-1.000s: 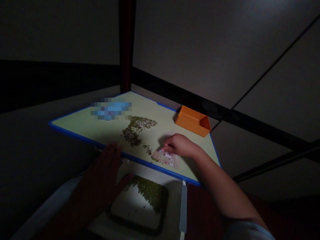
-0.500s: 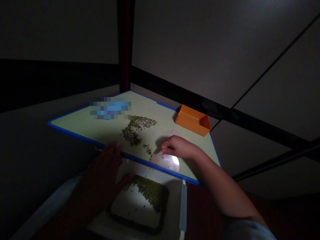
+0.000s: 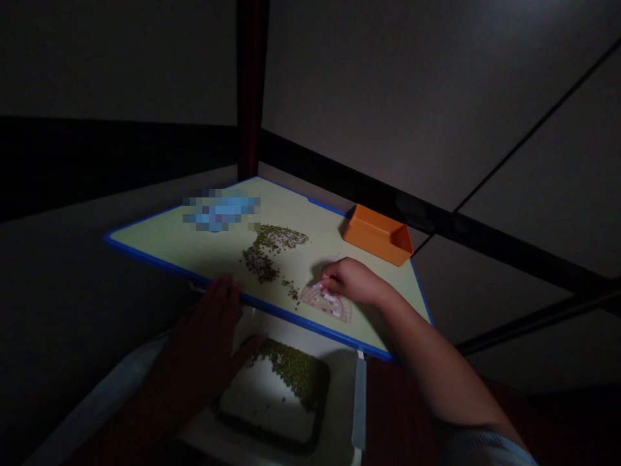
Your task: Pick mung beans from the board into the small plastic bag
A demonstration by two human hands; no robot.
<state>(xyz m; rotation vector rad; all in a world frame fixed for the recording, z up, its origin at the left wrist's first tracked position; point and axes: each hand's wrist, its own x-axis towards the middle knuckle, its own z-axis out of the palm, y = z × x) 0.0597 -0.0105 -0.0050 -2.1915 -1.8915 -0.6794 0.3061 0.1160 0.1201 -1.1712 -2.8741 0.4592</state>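
My right hand is closed on the upper side of a clear pinkish protractor, which lies at a slant near the tabletop's front edge. Left of it, small green beans are spread in patches, with a few strays beside the protractor. Below the edge stands a pale plastic bin with more green beans along its far side. My left hand, dark in shadow, grips the bin's left side, fingers at the table edge and thumb over the inside.
The beans lie on a pale tabletop with a blue rim. An orange open box stands at its back right. A blurred blue item lies at the back left. Dark panels rise close behind.
The protractor tipped toward the front edge, a few beans dropped toward the bin, and my right hand drew it back up the table. My left hand has stayed in place.
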